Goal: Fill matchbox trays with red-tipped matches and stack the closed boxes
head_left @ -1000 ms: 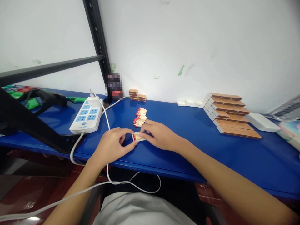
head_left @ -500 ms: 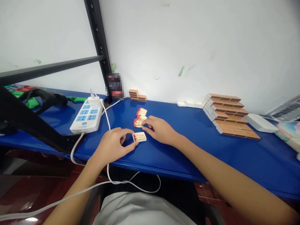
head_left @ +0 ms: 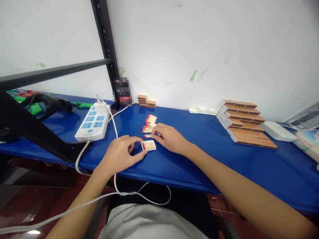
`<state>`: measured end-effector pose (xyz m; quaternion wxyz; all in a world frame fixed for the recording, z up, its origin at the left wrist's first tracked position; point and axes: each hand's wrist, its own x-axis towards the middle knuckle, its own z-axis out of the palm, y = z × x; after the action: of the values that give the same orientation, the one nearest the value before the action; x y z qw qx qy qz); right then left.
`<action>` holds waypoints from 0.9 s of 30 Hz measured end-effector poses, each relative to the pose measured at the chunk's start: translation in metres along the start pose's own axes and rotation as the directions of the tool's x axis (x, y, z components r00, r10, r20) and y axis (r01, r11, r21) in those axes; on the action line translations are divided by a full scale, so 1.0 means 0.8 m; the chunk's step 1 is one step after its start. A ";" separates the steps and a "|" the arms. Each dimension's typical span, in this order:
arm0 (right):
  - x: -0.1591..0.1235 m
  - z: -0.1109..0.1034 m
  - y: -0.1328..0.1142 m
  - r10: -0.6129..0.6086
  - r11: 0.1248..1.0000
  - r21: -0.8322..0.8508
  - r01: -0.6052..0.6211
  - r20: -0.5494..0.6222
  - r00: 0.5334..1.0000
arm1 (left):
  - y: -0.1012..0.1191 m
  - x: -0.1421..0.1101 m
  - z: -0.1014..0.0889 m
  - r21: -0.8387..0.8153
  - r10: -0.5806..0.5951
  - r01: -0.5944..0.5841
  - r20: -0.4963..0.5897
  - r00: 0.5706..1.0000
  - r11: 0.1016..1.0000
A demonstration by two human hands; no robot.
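Observation:
My left hand (head_left: 124, 152) grips the left end of a small white matchbox tray (head_left: 152, 148) between thumb and index finger. Several red-tipped matches (head_left: 149, 146) lie inside the tray, heads to the left. Just behind it, my right hand (head_left: 169, 136) pinches the plain ends of one or more matchsticks (head_left: 147, 136), whose red heads point left. A loose pile of matches (head_left: 151, 120) spreads over the blue table beyond my right fingertips.
A white power strip (head_left: 92, 122) with a cable stands left, near a black metal frame (head_left: 106, 43). Small matchbox stacks (head_left: 147, 102) sit by the wall; a larger stepped stack (head_left: 243, 122) stands right. White trays (head_left: 202, 111) lie between them. The blue table's (head_left: 199, 166) front edge is close.
My right hand has drawn the pinched matchsticks slightly toward me, apart from the pile. My left hand and the tray stay in place.

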<state>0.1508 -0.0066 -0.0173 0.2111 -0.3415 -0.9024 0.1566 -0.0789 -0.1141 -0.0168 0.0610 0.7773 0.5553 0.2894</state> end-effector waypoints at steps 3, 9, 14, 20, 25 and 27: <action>0.000 0.001 -0.001 0.005 1.000 -0.007 -0.005 0.012 1.000 | -0.001 0.000 0.000 0.001 -0.003 0.003 -0.001 1.000 1.000; -0.002 -0.008 -0.010 0.045 0.999 -0.024 -0.044 0.074 0.996 | 0.000 0.000 -0.001 0.001 -0.005 0.005 0.001 1.000 1.000; -0.011 -0.019 -0.023 0.000 1.000 0.029 -0.002 0.043 0.999 | 0.002 0.000 -0.001 0.008 -0.013 0.013 -0.004 1.000 1.000; -0.016 -0.020 -0.031 -0.092 0.992 0.095 0.083 0.100 0.991 | 0.000 0.000 0.000 0.007 -0.014 0.014 -0.004 1.000 1.000; -0.009 -0.014 -0.017 -0.031 0.998 0.048 0.032 -0.020 0.999 | -0.001 0.000 0.000 0.000 -0.010 0.010 0.003 1.000 1.000; -0.006 -0.009 -0.011 -0.012 1.000 0.012 0.013 -0.024 1.000 | -0.001 0.000 0.000 -0.003 -0.003 0.003 0.011 1.000 1.000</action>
<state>0.1528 -0.0155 -0.0085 0.2247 -0.3364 -0.9010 0.1566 -0.0795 -0.1138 -0.0170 0.0656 0.7779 0.5556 0.2861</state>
